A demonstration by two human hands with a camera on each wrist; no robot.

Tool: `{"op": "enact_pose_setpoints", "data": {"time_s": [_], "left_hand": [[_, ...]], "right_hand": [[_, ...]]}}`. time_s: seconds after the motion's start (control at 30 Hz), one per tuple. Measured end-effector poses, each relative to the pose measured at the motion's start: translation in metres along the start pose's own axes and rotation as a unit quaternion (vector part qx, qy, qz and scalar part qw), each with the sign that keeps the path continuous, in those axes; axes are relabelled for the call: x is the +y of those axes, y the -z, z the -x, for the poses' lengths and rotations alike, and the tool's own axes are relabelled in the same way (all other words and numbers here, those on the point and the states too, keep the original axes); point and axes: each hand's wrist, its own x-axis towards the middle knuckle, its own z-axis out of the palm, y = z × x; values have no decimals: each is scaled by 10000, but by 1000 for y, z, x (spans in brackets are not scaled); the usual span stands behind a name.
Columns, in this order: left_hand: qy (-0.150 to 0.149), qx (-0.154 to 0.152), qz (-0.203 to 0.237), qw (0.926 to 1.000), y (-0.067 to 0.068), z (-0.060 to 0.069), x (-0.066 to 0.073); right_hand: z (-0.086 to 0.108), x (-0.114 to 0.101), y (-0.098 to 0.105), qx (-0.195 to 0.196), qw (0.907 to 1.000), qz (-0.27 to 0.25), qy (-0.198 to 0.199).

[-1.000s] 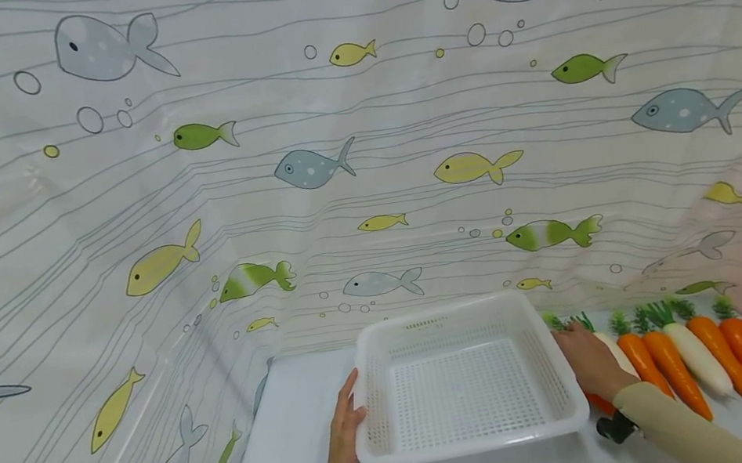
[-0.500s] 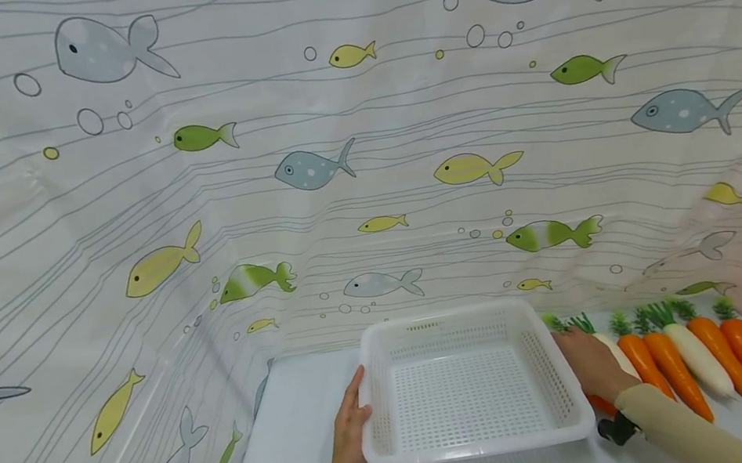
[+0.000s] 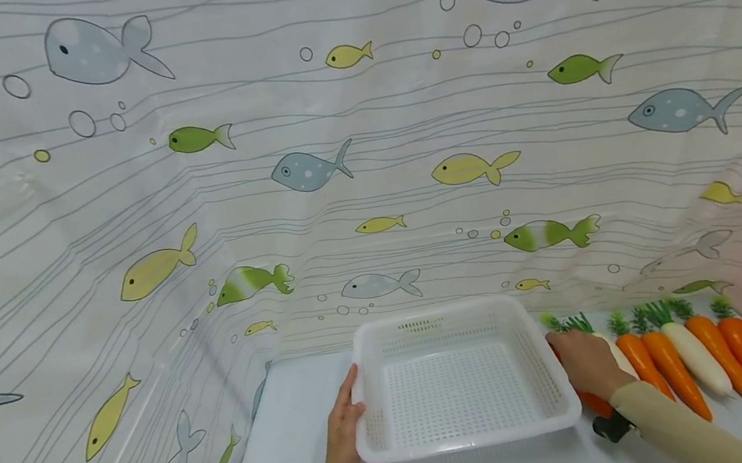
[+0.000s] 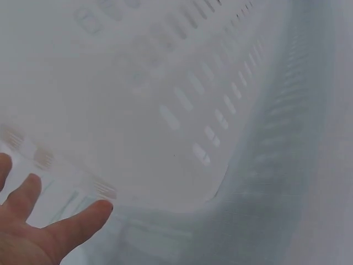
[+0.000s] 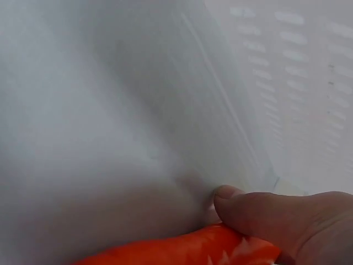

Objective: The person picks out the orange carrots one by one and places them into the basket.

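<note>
A white plastic basket (image 3: 466,400) with slotted walls stands on the white table, its inside facing me. My left hand (image 3: 344,433) is against the basket's left side, fingers spread and fairly straight; the left wrist view shows its fingertips (image 4: 99,212) by the basket's lower edge. On the other side, my right hand (image 3: 585,361) holds an orange carrot (image 3: 593,403) close to the basket's right wall. In the right wrist view the thumb (image 5: 270,215) lies over this carrot (image 5: 182,248); the other fingers are mostly hidden. A white radish (image 3: 616,351) is partly behind the right hand.
Right of my right hand lies a row of several orange carrots (image 3: 676,374) and another white radish (image 3: 698,359), leafy tops pointing away. A fish-patterned curtain (image 3: 399,125) stands behind and to the left of the table (image 3: 285,433).
The basket and my left hand shift slightly right, then back left. My right hand and its carrot move a little left, toward the basket. The row of vegetables stays in place.
</note>
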Motion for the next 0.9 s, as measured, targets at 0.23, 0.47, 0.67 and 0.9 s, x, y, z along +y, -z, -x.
{"op": "enact_pose_setpoints", "data": {"time_s": [0.23, 0.47, 0.67, 0.9], "left_hand": [[39, -14, -72, 10000, 2, -4, 2], [148, -148, -96, 9997, 6, -6, -2], [290, -261, -14, 9992, 8, -7, -7], [245, -222, 80, 9994, 7, -6, -9]], "right_hand": [[0, -10, 1, -63, 9999, -74, -54], [-1, -13, 1, -522, 9967, -496, -366], [0, -9, 4, -644, 9933, -868, -411], [-2, 0, 4, -692, 9884, -1217, -591]]}}
